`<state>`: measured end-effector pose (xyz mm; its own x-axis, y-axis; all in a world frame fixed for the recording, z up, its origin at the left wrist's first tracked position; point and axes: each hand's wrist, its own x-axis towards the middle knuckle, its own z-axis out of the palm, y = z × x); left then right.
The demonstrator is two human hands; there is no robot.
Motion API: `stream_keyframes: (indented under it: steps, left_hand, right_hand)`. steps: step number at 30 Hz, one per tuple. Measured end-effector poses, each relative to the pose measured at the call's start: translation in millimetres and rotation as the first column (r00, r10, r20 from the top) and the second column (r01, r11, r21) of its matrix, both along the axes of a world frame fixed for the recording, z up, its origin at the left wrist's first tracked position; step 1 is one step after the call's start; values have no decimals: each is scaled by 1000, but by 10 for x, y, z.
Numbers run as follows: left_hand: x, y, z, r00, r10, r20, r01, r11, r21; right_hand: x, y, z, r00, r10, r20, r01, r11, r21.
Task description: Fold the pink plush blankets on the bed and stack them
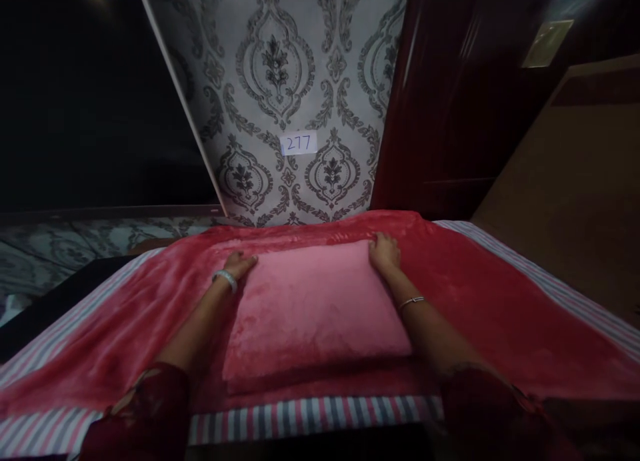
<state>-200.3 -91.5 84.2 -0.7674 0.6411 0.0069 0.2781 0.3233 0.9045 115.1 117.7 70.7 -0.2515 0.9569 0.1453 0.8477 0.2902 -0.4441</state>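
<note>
a pink plush pillow (pixel 313 307) lies flat in the middle of a red fleece blanket (pixel 480 301), its long sides running away from the viewer and its far end near the wall. the left hand (pixel 239 265) rests at the pillow's far left corner, fingers laid against the edge and partly tucked at it; whether they pinch the fabric cannot be told. the right hand (pixel 384 252) sits palm down at the far right corner, fingers spread flat and pressing on the corner and the blanket just beside it, closed on nothing that shows. both forearms reach forward along the pillow's two sides, nearly straight, with dark red sleeves at the elbows. a pale bangle (pixel 226 278) circles the left wrist and a thin bracelet (pixel 411 302) the right. the blanket covers a striped sheet (pixel 310 415), whose pink, white and grey bands show along the near edge and at both sides. behind the bed stands damask wallpaper (pixel 280 67) bearing a small white label (pixel 299 143) that reads 277. dark wooden panelling (pixel 440 114) rises on the right.
</note>
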Motion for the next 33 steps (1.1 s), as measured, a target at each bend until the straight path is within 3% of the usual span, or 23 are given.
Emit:
stream_keyframes:
  steps: [3,5,8,11,15,20,24,29,33]
  left_hand:
    - [164,323,218,972,-114,-206,103,992,-67]
    - [366,642,282,930,-237,-282,202,968,-147]
    - [700,1106,251,862,-365,-353,272,919,-286]
    - [932,1357,123,818,-423,-389,246,869,-429]
    - [1053,1315,-88,782,-456,-425,166,810,-563]
    - [1090,1164,-249,732,-444,-517,82,811,-580]
    - [986,1180,-256,726,-445,-524,38,787,-616]
    - [653,1102,-199,766,-398,-505,-86,715,-694]
    - [463,1017,-195,783,-400,-475,-106,667,-737]
  right_hand:
    - [-216,-136,177,985,160,62,-162,986,26]
    - [-393,-220,256,961,257,107,-258,966,0]
    - [-628,-288,314,927,334,169,-331,942,-44]
    - [-771,-250,301,907,357,224,-350,934,-73]
    - [-811,-106,149,899,346,269,-338,938,-75]
    - [-727,2,-168,913,320,255,-335,942,17]
    - [-702,41,-298,924,301,234,-323,945,60]
    - [-694,80,-294,929,308,206,-327,943,63]
    - [-673,95,-280,931,314,183,-330,942,60]
